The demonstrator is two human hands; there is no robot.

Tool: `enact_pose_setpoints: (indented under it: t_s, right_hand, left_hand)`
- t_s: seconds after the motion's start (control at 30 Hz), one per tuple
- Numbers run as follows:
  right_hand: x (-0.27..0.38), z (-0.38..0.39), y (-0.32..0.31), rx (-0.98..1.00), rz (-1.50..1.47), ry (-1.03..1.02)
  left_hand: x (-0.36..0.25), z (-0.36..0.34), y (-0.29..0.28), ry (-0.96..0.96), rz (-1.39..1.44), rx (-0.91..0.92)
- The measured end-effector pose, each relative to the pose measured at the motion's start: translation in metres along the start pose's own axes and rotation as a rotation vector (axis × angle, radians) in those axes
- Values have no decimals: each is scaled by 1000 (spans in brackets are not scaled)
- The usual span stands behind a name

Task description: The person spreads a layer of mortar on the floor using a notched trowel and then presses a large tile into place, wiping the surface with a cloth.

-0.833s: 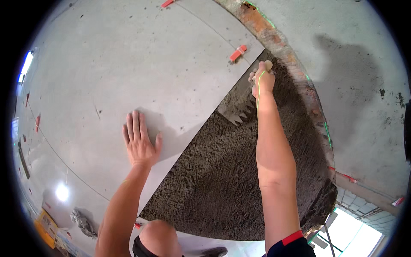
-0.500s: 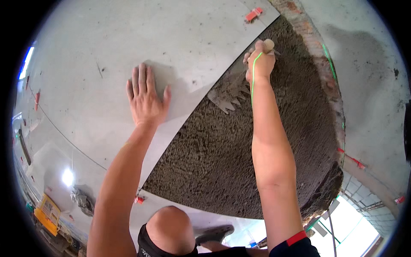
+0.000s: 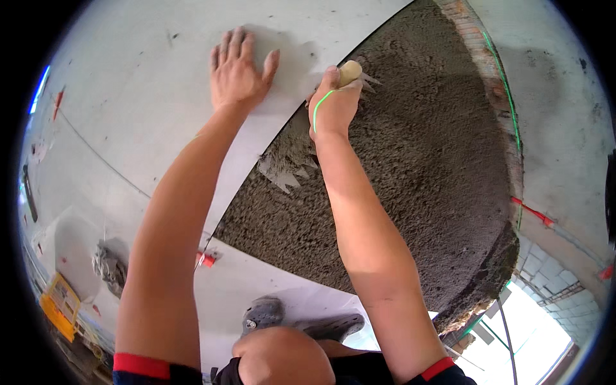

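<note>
Mortar (image 3: 423, 167) already covers the visible wedge beside the large grey tile (image 3: 160, 109), so I'd judge coverage well along, though its texture isn't yet even: coarser near the tile's lower edge, smoother toward the rough brick border (image 3: 465, 29). On my remote feed, the right hand (image 3: 335, 106) has its fingers wrapped round a notched trowel (image 3: 279, 178), which is on the mortar along the tile's edge; the left hand (image 3: 239, 77) rests flat on the tile, fingers extended, holding nothing. I see a red clip (image 3: 205, 259) by the wedge's left corner, a green laser line (image 3: 509, 96) along the brick, and a crumpled grey bundle (image 3: 108, 266) farther left
</note>
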State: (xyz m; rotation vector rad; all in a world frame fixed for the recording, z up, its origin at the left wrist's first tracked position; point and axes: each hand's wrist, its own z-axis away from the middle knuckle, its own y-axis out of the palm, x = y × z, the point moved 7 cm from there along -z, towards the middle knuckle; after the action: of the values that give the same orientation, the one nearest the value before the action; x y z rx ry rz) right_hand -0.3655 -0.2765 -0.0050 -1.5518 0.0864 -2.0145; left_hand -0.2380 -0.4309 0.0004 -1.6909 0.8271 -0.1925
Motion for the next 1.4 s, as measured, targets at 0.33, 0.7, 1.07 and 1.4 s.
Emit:
enact_pose_setpoints:
  t_s: [0.33,0.7,1.07,1.4]
  right_hand:
    - [-27,136,9,-60,-3,-62]
    - [-25,194,0,-96,83,-75]
    - [-28,116,-95,-289,-170,-126]
    - [1,219,-130,480,537,-488]
  left_hand:
    - [17,78,-33,42,325,65]
    - [48,135,-64,104,382,333]
    - [64,157,-83,207,295,540]
    - [65,170,-84,468,90,444]
